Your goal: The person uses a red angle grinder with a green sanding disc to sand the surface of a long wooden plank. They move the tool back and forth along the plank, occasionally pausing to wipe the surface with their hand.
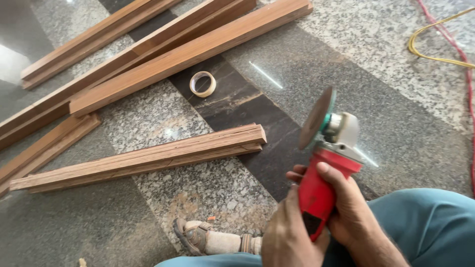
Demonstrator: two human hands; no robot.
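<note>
The person sits on the speckled grey granite floor (396,99) with both hands wrapped around a red-bodied angle grinder with a grey metal head and a dark sanding disc (329,148). The left hand (287,232) closes around the lower end of the red body, and the right hand (346,202) clasps it higher up, thumb lying across the top near the head. The grinder is held up over the lap, disc tilted on edge and clear of any wood, so it looks to me as if the tool is being readied or checked, not cutting. Bringing the disc to a piece would call for a firm two-handed grip and a steady lowering toward the short brown wooden length (143,158) lying just ahead on the floor, nearest the tool. I count about five more long wooden lengths (188,52) stacked farther off, though their far ends run out of view. There is one roll of pale tape (203,84) between the piles, one yellow cable (435,44) beside one red cable (467,89), and one sandalled foot (198,236).
</note>
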